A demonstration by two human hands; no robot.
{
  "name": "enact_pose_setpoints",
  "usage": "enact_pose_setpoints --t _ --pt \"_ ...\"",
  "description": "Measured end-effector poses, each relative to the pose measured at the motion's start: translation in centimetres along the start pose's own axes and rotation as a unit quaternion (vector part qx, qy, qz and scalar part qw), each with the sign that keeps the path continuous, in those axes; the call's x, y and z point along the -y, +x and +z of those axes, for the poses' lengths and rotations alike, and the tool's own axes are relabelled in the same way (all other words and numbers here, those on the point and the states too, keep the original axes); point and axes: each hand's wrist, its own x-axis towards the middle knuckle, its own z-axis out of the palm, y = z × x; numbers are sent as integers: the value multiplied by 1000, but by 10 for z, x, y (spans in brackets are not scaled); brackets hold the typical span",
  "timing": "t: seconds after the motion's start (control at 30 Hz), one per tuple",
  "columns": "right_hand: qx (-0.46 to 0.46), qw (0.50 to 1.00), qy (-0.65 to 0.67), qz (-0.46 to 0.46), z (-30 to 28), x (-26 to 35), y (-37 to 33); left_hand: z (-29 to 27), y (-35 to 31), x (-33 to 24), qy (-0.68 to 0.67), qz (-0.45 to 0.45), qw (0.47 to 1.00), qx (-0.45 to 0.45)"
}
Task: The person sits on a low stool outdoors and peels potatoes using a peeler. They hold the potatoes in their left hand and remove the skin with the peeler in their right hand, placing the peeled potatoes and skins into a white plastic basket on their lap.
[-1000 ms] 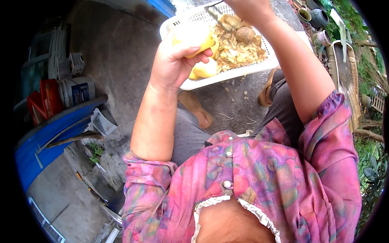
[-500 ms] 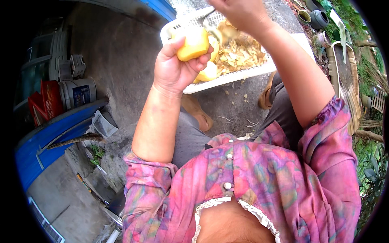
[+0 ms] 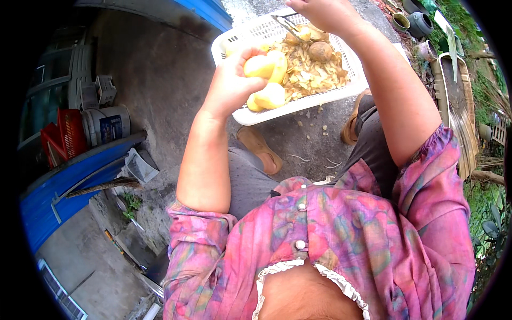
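Observation:
My left hand (image 3: 230,82) is over the left side of a white plastic basket (image 3: 290,109), turned partly palm down. Its thumb and fingers are closed around a yellow peeled potato (image 3: 258,67). Beside it in the basket lie other peeled potatoes (image 3: 270,96). At the basket's far edge my right hand (image 3: 325,15) grips a peeler (image 3: 285,22) with a dark handle; its fingertips are partly cut off by the picture's top. Under the peeler, brown unpeeled potatoes (image 3: 320,52) sit on a heap of peelings (image 3: 304,77).
The basket stands on concrete ground between my shoes (image 3: 260,146). Off to the left are a red crate (image 3: 66,133), a white bucket (image 3: 109,125) and a dustpan (image 3: 140,165). Along the right lie a long trough (image 3: 453,101), pots (image 3: 420,25) and plants.
My left hand has turned over and lowered the peeled potato from above the basket toward the other peeled ones. My right hand has shifted slightly right with the peeler, which now shows more clearly.

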Motion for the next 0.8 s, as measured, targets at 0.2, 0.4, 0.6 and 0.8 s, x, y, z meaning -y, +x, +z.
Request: enact_pose_setpoints --t 0.2,0.4,0.6,0.8 --pt "-4 993 -93 -79 3 -28 1 5 14 18 378 -144 914 4" --pt "1 1000 -21 13 -21 -11 -1 17 26 43 459 -82 883 -44" --pt "-35 999 -11 15 -32 -20 1 73 70 36 325 47 944 28" --pt "-2 999 -5 46 -43 -18 -3 144 137 36 334 -130 932 52"
